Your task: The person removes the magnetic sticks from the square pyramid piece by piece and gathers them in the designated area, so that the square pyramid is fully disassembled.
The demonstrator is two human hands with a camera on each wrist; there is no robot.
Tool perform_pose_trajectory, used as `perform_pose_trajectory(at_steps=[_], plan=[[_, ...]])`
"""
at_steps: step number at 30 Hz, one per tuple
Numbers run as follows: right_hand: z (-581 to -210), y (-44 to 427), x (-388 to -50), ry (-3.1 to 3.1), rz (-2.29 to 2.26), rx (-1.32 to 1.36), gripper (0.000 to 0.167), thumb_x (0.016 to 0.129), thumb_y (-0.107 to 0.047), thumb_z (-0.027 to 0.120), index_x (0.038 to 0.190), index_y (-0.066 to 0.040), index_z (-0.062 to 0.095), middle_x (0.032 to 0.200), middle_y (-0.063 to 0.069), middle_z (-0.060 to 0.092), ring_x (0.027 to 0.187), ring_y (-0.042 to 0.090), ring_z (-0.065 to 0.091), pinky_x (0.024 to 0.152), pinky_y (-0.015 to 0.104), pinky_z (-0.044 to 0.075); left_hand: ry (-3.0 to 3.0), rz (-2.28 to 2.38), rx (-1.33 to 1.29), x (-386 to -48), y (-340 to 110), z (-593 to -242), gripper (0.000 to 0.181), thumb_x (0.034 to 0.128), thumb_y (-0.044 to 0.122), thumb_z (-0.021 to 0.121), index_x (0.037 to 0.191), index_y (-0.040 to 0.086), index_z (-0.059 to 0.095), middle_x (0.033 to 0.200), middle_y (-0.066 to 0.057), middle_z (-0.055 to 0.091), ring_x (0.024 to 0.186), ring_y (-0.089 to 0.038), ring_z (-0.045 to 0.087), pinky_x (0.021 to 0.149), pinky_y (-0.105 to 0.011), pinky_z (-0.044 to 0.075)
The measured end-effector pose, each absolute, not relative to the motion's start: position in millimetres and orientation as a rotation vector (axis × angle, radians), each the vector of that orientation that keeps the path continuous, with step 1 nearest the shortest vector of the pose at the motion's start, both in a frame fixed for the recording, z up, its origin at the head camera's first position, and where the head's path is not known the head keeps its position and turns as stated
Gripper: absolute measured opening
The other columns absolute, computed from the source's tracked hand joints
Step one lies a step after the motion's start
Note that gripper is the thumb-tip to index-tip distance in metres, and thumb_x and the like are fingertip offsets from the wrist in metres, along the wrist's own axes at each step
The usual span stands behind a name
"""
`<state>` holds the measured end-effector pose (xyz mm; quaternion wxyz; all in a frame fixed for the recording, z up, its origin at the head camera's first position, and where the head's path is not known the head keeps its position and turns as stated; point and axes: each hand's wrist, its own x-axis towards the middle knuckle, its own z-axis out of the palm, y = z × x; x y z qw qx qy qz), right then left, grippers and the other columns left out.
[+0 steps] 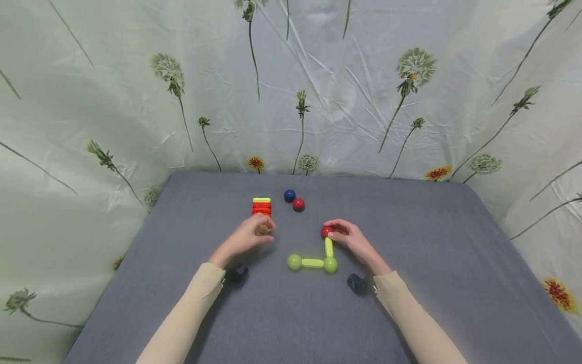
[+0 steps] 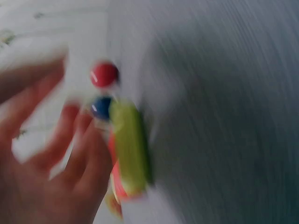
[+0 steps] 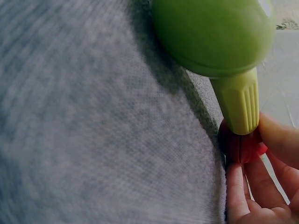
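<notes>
My right hand [image 1: 352, 241] pinches a red ball [image 1: 326, 231] between thumb and fingers. A yellow-green rod [image 1: 329, 247] meets that ball and runs down to a green ball [image 1: 330, 264]. From there a second yellow-green rod [image 1: 312, 263] leads left to another green ball [image 1: 294, 262]. The right wrist view shows the rod [image 3: 239, 100] against the red ball [image 3: 240, 142] in my fingers. My left hand [image 1: 250, 233] hovers beside a row of red and yellow-green rods [image 1: 261, 206], partly covering it. Its fingers are loosely bent around nothing, and blurred in the left wrist view.
Behind the rods, a blue ball [image 1: 289, 195] and a loose red ball [image 1: 298, 204] lie close together. The grey table [image 1: 409, 217] ends at a flower-printed cloth [image 1: 282, 126] at the back. Dark wrist cameras [image 1: 356, 282] sit under both wrists.
</notes>
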<state>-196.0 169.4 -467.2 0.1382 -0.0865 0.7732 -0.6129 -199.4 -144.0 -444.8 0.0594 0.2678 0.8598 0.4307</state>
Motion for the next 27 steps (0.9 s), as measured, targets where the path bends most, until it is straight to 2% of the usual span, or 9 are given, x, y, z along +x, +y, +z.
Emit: perform_pose_trajectory(at_steps=[3,6,12,17,22,27], plan=[[-457.7,167.8,-191.0,2.247,-1.757,-0.270,0.034,0.094,-0.003,0.058,0.125,0.008,0.054,0.124,0.024,0.055,0.111,0.031,0.053,0.094,0.039,0.042,2.329,1.184,1.040,-188.8,-126.0,-441.0,0.030,0.0811,0.002,0.071,0.110,0.007,0.063,0.109,-0.005,0.057,0.103,-0.023,0.053,0.089,-0.038,0.046],[-445.7,164.9,-185.2,2.257,-1.739,-0.278,0.034,0.094,-0.002,0.056,0.126,0.010,0.052,0.124,0.026,0.054,0.112,0.033,0.052,0.096,0.042,0.041,2.291,0.962,1.194,-181.1,-108.0,-442.2,0.036,0.0797,0.005,0.072,0.113,0.014,0.063,0.113,0.001,0.056,0.106,-0.017,0.050,0.093,-0.034,0.042],[-436.4,162.5,-180.2,2.255,-1.736,-0.278,0.035,0.094,-0.003,0.057,0.126,0.010,0.052,0.125,0.026,0.054,0.112,0.032,0.052,0.096,0.041,0.041,2.419,0.786,1.275,-177.7,-90.1,-448.7,0.031,0.0759,0.002,0.069,0.101,0.020,0.063,0.100,0.009,0.055,0.090,-0.010,0.050,0.083,-0.028,0.043],[-437.0,162.2,-180.5,2.257,-1.733,-0.260,0.035,0.094,-0.004,0.058,0.126,0.009,0.053,0.124,0.024,0.054,0.111,0.031,0.052,0.096,0.042,0.042,2.433,0.823,1.286,-177.9,-90.1,-449.2,0.029,0.0747,0.001,0.068,0.098,0.019,0.065,0.097,0.009,0.055,0.088,-0.009,0.051,0.079,-0.026,0.044],[-437.6,162.3,-180.6,2.256,-1.734,-0.260,0.034,0.094,-0.004,0.058,0.126,0.008,0.053,0.124,0.024,0.055,0.111,0.031,0.053,0.096,0.042,0.042,2.473,1.013,1.177,-181.9,-92.2,-450.1,0.026,0.0793,0.002,0.068,0.103,0.014,0.067,0.099,0.007,0.059,0.092,-0.010,0.054,0.083,-0.029,0.046],[-437.4,162.7,-180.4,2.246,-1.745,-0.262,0.034,0.094,-0.003,0.058,0.125,0.009,0.053,0.123,0.024,0.055,0.111,0.030,0.053,0.097,0.042,0.041,2.545,1.494,0.747,-198.4,-86.0,-452.3,0.027,0.0833,-0.001,0.069,0.109,0.007,0.064,0.108,-0.003,0.064,0.096,-0.020,0.059,0.086,-0.036,0.049]])
